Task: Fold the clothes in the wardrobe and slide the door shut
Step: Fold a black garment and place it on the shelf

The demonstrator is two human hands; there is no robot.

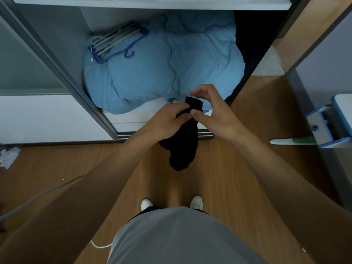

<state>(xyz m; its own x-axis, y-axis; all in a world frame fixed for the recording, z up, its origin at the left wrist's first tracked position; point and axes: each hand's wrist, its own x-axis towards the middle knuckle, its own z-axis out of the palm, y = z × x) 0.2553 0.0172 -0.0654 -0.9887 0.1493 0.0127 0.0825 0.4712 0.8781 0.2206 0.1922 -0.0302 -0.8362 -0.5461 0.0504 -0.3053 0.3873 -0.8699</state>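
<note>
A small black garment (181,147) hangs in front of the open wardrobe (62,40), its lower part bunched above the floor. My left hand (167,119) grips its upper part from the left. My right hand (211,109) pinches the top edge from the right, thumb against the cloth and fingers curled above it. Inside the wardrobe lies a big light-blue quilt (162,69) with a bundle of blue and white hangers (116,42) on its far left. The sliding door (24,77) stands at the left, leaving the compartment open.
Wooden floor (219,178) lies underfoot, with my white shoes (196,201) below the garment. Crumpled paper (8,156) lies at the left. A blue and white stand with a white handle (291,141) sits at the right. A white cable (101,245) runs near my body.
</note>
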